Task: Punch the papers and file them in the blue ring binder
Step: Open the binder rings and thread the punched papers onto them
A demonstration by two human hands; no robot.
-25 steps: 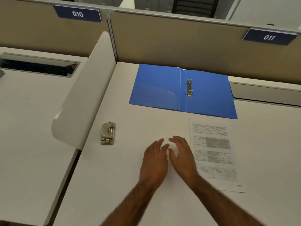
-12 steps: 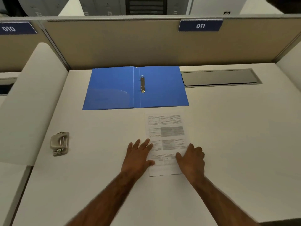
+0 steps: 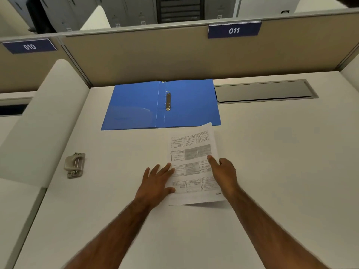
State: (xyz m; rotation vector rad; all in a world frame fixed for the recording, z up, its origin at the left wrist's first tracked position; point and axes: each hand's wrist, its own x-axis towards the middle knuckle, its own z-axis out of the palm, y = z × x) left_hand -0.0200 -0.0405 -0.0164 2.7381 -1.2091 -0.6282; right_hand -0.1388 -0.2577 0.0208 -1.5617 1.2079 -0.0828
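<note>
A white rounded divider panel (image 3: 44,121) is standing along the left edge of the pale counter (image 3: 272,171), and just to its right a grey metal hole punch (image 3: 74,165) is lying on the counter, well apart from everything else and untouched. Further right and toward the back, the blue ring binder (image 3: 136,107) is lying open and flat against the beige partition (image 3: 155,55), its metal ring mechanism (image 3: 168,100) showing on the inner spine with nothing filed on it. In front of the binder, the printed papers (image 3: 191,150) are sitting slightly tilted, their far right corner overlapping the binder's near edge and their near edge lifting a little off the counter, casting a thin shadow. The left hand (image 3: 157,183) is lying flat with fingers spread, its fingertips pressing on the left margin of the papers while the palm is resting on the counter beside them. The right hand (image 3: 223,173) is curling around the right edge of the papers, thumb on the printed face and the other fingers hidden, so it appears to be pinching the sheet edge. The two hands are apart, one at each side of the papers. To the right at the back, a grey recessed cable tray (image 3: 264,91) is sitting in the counter, and a blue label reading 011 (image 3: 234,30) is hanging on the partition above it.
</note>
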